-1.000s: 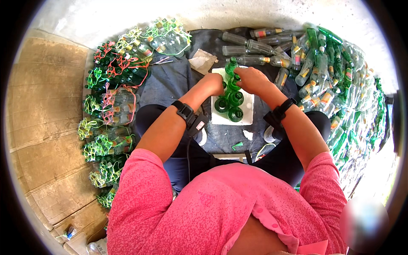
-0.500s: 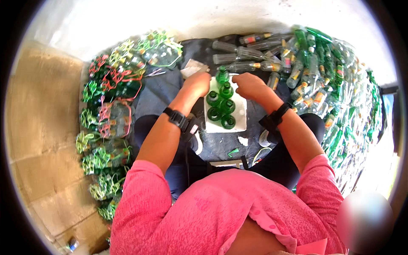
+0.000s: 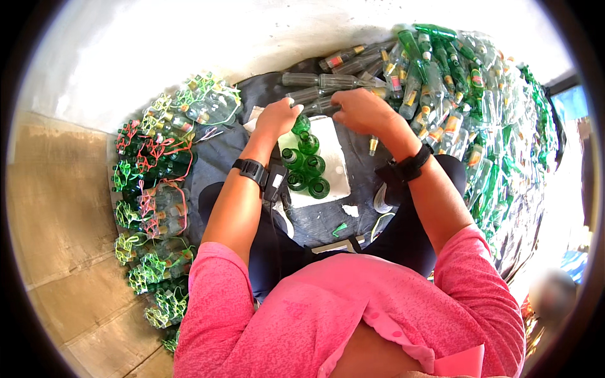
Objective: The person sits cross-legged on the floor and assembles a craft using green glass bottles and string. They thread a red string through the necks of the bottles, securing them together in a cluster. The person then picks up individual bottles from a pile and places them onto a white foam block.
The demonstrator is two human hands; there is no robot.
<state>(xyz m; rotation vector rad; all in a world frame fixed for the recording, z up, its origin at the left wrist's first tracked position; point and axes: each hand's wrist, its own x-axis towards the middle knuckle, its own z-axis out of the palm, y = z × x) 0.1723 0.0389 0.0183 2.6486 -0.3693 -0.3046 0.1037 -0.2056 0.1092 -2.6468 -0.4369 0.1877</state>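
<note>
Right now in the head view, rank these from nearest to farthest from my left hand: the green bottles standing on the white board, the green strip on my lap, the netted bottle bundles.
1. Green bottles, just right of left hand.
2. Netted bottle bundles, far left.
3. Green strip, lower, on the lap.

Head-worn fisheye, looking straight down, close

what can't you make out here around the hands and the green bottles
Head view only:
- Right hand: fingertips hidden behind its own knuckles, so its grip cannot be told.
- Left hand: covers the top of the green bottles.
- White pad: mostly under those bottles.
- Loose bottle pile: bent and blurred at the fisheye rim.
</note>
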